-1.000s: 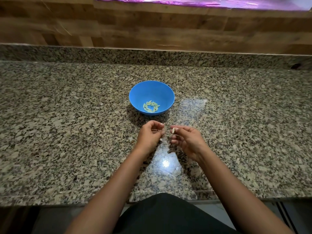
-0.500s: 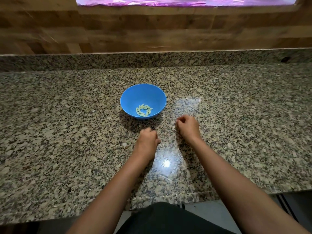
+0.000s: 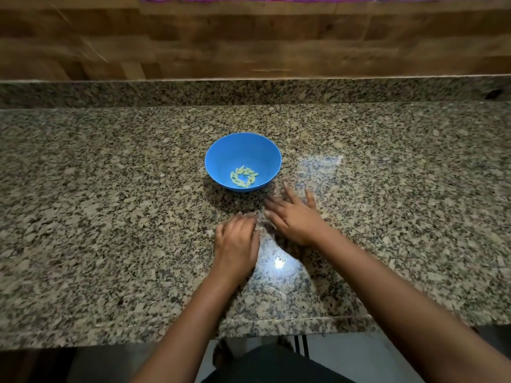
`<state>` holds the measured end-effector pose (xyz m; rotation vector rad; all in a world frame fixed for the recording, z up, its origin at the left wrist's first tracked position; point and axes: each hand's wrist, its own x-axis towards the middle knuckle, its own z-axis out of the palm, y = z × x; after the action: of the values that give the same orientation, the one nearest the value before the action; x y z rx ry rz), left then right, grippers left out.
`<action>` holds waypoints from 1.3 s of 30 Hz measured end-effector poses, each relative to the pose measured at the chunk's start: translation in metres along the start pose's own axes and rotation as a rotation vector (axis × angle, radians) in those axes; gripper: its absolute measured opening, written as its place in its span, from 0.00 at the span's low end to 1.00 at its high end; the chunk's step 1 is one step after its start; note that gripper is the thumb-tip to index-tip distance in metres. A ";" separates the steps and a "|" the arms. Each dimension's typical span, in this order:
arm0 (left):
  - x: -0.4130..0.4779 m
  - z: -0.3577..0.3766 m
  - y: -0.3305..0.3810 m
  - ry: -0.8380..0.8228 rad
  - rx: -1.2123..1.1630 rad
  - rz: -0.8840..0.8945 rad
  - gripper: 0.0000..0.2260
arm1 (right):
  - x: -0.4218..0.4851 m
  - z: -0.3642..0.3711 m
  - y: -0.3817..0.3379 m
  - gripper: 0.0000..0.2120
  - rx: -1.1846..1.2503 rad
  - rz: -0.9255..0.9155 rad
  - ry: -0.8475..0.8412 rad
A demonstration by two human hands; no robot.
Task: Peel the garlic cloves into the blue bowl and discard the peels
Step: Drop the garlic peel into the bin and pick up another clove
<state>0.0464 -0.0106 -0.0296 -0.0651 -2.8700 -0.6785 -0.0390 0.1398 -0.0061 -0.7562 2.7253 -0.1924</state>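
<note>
The blue bowl point(image 3: 243, 161) stands on the speckled granite surface point(image 3: 110, 217), with a small ring of peeled garlic cloves point(image 3: 244, 176) on its bottom. Just in front of it the right hand point(image 3: 294, 217) lies flat, fingers spread wide. The left hand point(image 3: 236, 241), beside it, has curled fingers over thin garlic peels point(image 3: 259, 221); whether it grips them cannot be told.

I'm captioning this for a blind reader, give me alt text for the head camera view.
Two hands rest on a speckled granite counter: the left hand curled, the right hand flat with fingers spread. Just beyond them sits a blue bowl holding peeled garlic cloves.
</note>
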 end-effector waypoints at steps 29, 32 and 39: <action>-0.031 0.012 0.031 -0.242 0.053 -0.151 0.36 | -0.049 0.004 -0.006 0.07 1.359 0.448 0.253; -0.019 0.014 0.037 -0.106 -0.082 -0.120 0.24 | -0.051 0.004 -0.002 0.05 1.362 0.479 0.242; -0.019 0.014 0.056 -0.008 -0.219 -0.140 0.10 | -0.059 0.004 0.001 0.05 1.487 0.499 0.233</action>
<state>0.0671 0.0452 -0.0208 0.1030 -2.8152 -1.0188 0.0098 0.1710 0.0049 0.3828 1.9498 -1.8884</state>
